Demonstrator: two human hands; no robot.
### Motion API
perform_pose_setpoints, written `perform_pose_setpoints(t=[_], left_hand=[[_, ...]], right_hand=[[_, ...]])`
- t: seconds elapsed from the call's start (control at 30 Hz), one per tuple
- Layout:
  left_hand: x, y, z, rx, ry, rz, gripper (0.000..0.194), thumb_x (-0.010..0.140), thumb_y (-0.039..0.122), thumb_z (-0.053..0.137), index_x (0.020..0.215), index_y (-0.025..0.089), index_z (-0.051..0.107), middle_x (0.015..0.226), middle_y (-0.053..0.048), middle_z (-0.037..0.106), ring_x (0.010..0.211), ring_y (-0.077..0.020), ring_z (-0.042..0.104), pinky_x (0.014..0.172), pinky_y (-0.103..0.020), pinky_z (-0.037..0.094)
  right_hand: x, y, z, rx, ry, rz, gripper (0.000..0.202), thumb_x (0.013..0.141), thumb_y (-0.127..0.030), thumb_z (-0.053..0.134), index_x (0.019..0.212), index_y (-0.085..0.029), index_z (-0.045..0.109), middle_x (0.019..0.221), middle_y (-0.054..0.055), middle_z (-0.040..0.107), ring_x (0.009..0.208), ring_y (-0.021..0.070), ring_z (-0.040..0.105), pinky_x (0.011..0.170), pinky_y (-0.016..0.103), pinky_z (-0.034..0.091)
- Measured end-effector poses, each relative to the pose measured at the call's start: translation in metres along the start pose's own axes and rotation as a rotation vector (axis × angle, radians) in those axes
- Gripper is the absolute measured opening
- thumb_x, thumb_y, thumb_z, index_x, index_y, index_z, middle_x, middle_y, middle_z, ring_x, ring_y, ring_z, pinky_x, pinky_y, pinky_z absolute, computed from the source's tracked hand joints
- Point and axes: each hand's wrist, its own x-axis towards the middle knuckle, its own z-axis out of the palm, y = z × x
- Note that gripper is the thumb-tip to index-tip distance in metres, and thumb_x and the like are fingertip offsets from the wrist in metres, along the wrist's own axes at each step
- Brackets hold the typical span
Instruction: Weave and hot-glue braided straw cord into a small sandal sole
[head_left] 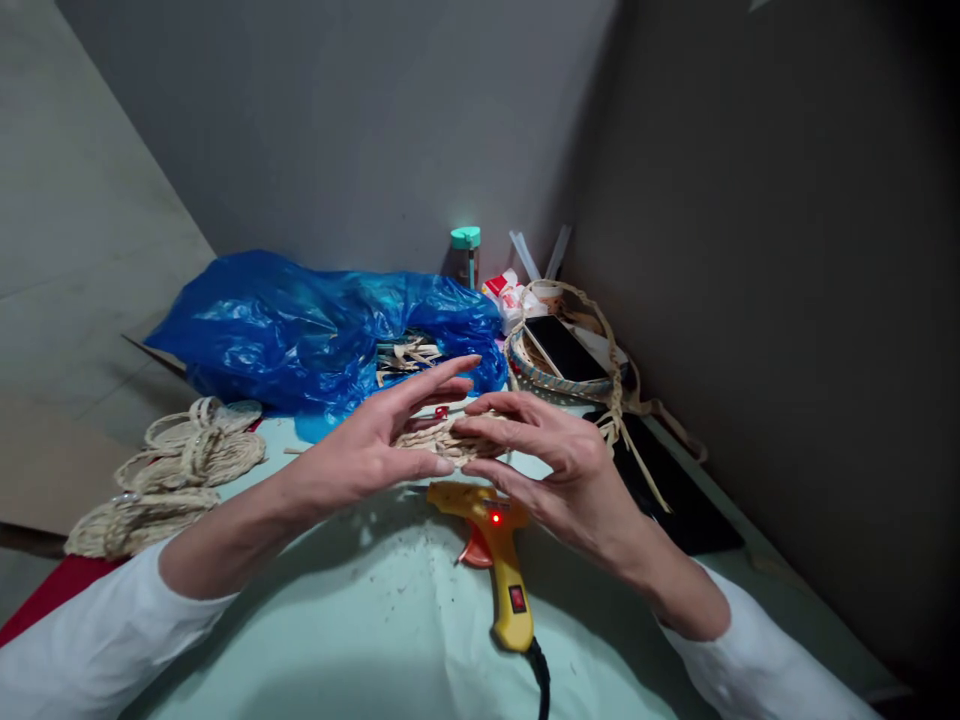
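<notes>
A braided straw piece (pixel 435 437) lies between my two hands above the table's middle. My right hand (pixel 544 450) has its thumb and fingers closed round the right part of it. My left hand (pixel 397 430) is at its left end, thumb apart from the raised fingers, the thumb near the lower edge. Just below the hands, a yellow glue gun (pixel 510 580) with an orange trigger and a lit red light lies on the pale green table cover (pixel 360 620), its nozzle pointing left. A small red object (pixel 442 412) shows behind the straw piece.
Coiled straw braids (pixel 202 450) lie at the left. A blue plastic bag (pixel 277 330) with straw strips is behind them. At the back stand a green-lidded bottle (pixel 466 255) and a woven basket (pixel 562 384) holding a phone (pixel 568 349). A black flat object (pixel 682 490) lies at the right.
</notes>
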Motion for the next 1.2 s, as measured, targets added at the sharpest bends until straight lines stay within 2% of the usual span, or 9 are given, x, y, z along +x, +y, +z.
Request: perform_pose_setpoints(t=[0.13, 0.27, 0.43, 0.53, 0.63, 0.73, 0.83, 1.03, 1.2], left_hand=[[0.000, -0.004, 0.002, -0.109, 0.010, 0.044, 0.078, 0.076, 0.025, 0.082, 0.146, 0.039, 0.052, 0.157, -0.001, 0.049, 0.149, -0.0309, 0.036, 0.116, -0.040, 0.038], [0.001, 0.000, 0.009, -0.235, 0.112, 0.027, 0.064, 0.075, 0.026, 0.079, 0.137, 0.033, 0.063, 0.151, -0.004, 0.057, 0.146, -0.0357, 0.041, 0.115, -0.045, 0.038], [0.006, 0.018, 0.008, -0.264, 0.439, 0.055, 0.043, 0.078, 0.028, 0.077, 0.120, 0.021, 0.073, 0.132, -0.009, 0.070, 0.130, -0.0310, 0.057, 0.110, -0.039, 0.043], [0.007, 0.025, -0.008, -0.183, 0.737, 0.169, 0.023, 0.074, 0.021, 0.081, 0.097, 0.020, 0.078, 0.109, -0.003, 0.075, 0.110, -0.0210, 0.065, 0.100, -0.028, 0.048], [0.003, 0.022, -0.028, -0.179, 0.887, 0.140, 0.020, 0.070, 0.019, 0.083, 0.088, 0.025, 0.078, 0.092, 0.005, 0.074, 0.090, -0.0133, 0.065, 0.083, -0.021, 0.052], [0.000, 0.007, -0.040, -0.147, 0.888, 0.109, 0.018, 0.067, 0.021, 0.086, 0.083, 0.024, 0.078, 0.079, 0.005, 0.072, 0.076, -0.0110, 0.062, 0.070, -0.019, 0.049], [0.000, -0.011, -0.037, -0.068, 0.809, 0.048, 0.019, 0.062, 0.025, 0.090, 0.078, 0.020, 0.080, 0.075, 0.000, 0.075, 0.070, -0.0143, 0.063, 0.069, -0.023, 0.049], [-0.001, -0.019, -0.007, 0.058, 0.507, -0.016, 0.007, 0.071, 0.025, 0.081, 0.076, 0.021, 0.085, 0.068, -0.006, 0.076, 0.067, -0.0222, 0.068, 0.069, -0.031, 0.052], [-0.004, -0.015, 0.013, 0.013, 0.355, -0.010, 0.016, 0.076, 0.028, 0.071, 0.080, 0.019, 0.084, 0.064, -0.004, 0.071, 0.047, -0.0159, 0.064, 0.061, -0.030, 0.052]], right_hand=[[0.001, -0.004, -0.001, -0.021, 0.002, -0.019, 0.025, 0.093, -0.018, 0.070, 0.117, -0.022, 0.072, 0.118, 0.009, 0.070, 0.110, 0.0199, 0.068, 0.094, 0.034, 0.058], [0.000, -0.003, 0.002, -0.016, -0.023, -0.022, 0.027, 0.091, -0.014, 0.071, 0.119, -0.017, 0.071, 0.119, 0.011, 0.069, 0.109, 0.0190, 0.067, 0.095, 0.033, 0.057], [0.000, 0.001, 0.004, -0.054, 0.095, -0.006, 0.026, 0.088, -0.015, 0.075, 0.114, -0.018, 0.073, 0.113, 0.010, 0.070, 0.103, 0.0192, 0.069, 0.090, 0.033, 0.059], [0.001, 0.004, 0.003, -0.104, 0.216, 0.024, 0.025, 0.089, -0.016, 0.074, 0.113, -0.019, 0.073, 0.113, 0.010, 0.069, 0.099, 0.0200, 0.070, 0.086, 0.035, 0.062], [0.002, 0.004, 0.001, -0.149, 0.321, 0.026, 0.027, 0.088, -0.014, 0.074, 0.114, -0.022, 0.074, 0.112, 0.009, 0.069, 0.101, 0.0212, 0.070, 0.087, 0.038, 0.063], [0.004, 0.003, 0.001, -0.172, 0.410, 0.006, 0.031, 0.088, -0.012, 0.073, 0.117, -0.022, 0.072, 0.113, 0.009, 0.069, 0.102, 0.0211, 0.069, 0.087, 0.038, 0.063], [0.004, 0.001, 0.000, -0.189, 0.479, -0.014, 0.032, 0.088, -0.012, 0.073, 0.118, -0.022, 0.071, 0.114, 0.009, 0.068, 0.103, 0.0213, 0.069, 0.089, 0.038, 0.062], [0.002, -0.003, 0.000, -0.158, 0.536, -0.036, 0.031, 0.087, -0.012, 0.075, 0.115, -0.022, 0.070, 0.113, 0.009, 0.068, 0.102, 0.0215, 0.068, 0.088, 0.038, 0.062], [0.001, -0.003, 0.002, -0.068, 0.550, 0.005, 0.031, 0.087, -0.013, 0.075, 0.116, -0.022, 0.069, 0.114, 0.009, 0.068, 0.106, 0.0211, 0.067, 0.087, 0.036, 0.060]])
